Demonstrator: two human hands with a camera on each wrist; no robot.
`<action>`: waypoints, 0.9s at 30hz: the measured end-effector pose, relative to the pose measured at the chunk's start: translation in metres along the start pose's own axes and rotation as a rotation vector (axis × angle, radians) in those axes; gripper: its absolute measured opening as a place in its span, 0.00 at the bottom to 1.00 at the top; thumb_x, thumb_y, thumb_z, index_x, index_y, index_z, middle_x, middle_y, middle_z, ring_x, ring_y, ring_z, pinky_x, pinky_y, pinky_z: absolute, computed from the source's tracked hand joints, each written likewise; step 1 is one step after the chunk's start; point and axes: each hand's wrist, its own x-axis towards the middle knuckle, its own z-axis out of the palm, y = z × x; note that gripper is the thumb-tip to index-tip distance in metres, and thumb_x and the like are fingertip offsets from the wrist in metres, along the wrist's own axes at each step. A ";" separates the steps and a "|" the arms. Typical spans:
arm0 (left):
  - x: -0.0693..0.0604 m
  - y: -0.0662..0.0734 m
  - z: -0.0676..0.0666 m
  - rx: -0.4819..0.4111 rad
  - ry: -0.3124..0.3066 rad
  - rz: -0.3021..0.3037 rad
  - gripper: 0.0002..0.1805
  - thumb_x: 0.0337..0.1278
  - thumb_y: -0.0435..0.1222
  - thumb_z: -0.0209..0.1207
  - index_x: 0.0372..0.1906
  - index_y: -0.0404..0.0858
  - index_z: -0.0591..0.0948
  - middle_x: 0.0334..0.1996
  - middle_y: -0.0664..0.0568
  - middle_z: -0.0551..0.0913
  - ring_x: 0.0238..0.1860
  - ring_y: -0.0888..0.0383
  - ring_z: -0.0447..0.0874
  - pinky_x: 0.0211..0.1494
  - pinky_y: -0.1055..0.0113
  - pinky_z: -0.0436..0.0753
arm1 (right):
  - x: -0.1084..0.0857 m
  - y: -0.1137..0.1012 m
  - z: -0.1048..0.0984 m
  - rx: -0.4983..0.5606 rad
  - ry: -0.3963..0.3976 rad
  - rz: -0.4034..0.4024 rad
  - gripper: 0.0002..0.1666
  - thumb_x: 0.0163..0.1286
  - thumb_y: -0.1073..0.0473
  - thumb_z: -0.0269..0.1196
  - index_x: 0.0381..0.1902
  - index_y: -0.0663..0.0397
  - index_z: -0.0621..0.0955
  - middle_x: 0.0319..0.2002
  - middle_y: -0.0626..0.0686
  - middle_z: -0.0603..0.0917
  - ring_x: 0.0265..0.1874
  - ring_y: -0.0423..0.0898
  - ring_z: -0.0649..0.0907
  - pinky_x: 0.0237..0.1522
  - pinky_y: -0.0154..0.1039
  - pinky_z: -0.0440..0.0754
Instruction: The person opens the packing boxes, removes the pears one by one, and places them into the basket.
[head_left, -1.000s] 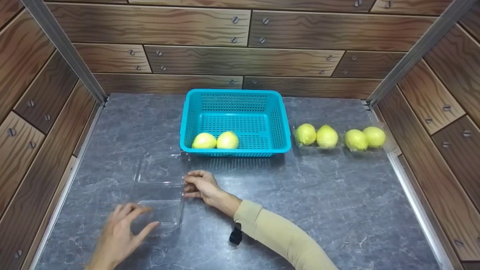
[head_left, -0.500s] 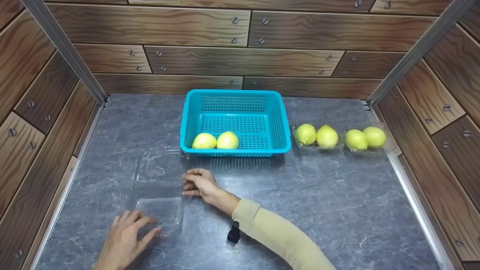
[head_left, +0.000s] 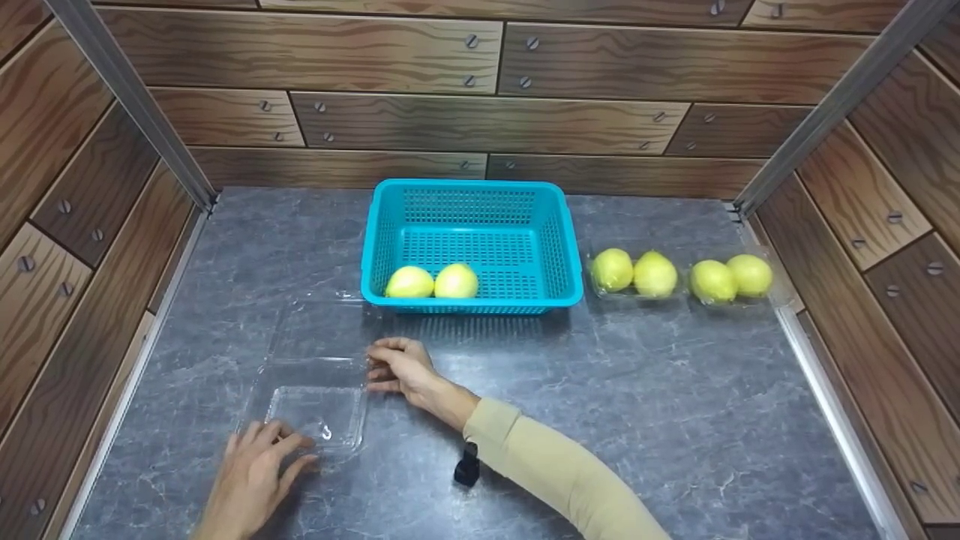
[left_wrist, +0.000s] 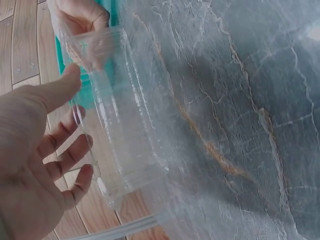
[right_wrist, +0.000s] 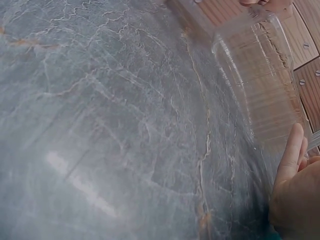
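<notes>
L. hand (head_left: pixel 255 465): back up, fingers lightly bent & spread, thumb well apart; grips nothing, tips at near-left corner of the clear container (head_left: pixel 315 388). R. hand (head_left: pixel 405 371): forearm slants in fr. lower right in a beige sleeve (head_left: pixel 559 465), fingers reaching the container's R. edge, thumb parted fr. index; pinch or mere touch, can't tell. Black item (head_left: pixel 466 465) by the cuff. Container, opened out in two panels, is on the grey marbled table (head_left: pixel 660 405), just near-left of the teal basket (head_left: pixel 472 303). Basket: two yellow fruits (head_left: pixel 456 281) side by side, front left. Farther R.: two clear packs (head_left: pixel 636 295), each w/ two yellow fruits. Behind: wood-patterned wall (head_left: pixel 390 124).
</notes>
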 end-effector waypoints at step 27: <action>0.017 -0.017 0.025 0.079 0.061 0.054 0.11 0.49 0.30 0.74 0.39 0.45 0.88 0.36 0.48 0.84 0.41 0.46 0.79 0.37 0.51 0.79 | -0.017 0.017 0.007 -0.033 -0.089 0.030 0.10 0.70 0.63 0.69 0.47 0.58 0.83 0.31 0.50 0.83 0.22 0.41 0.84 0.28 0.37 0.93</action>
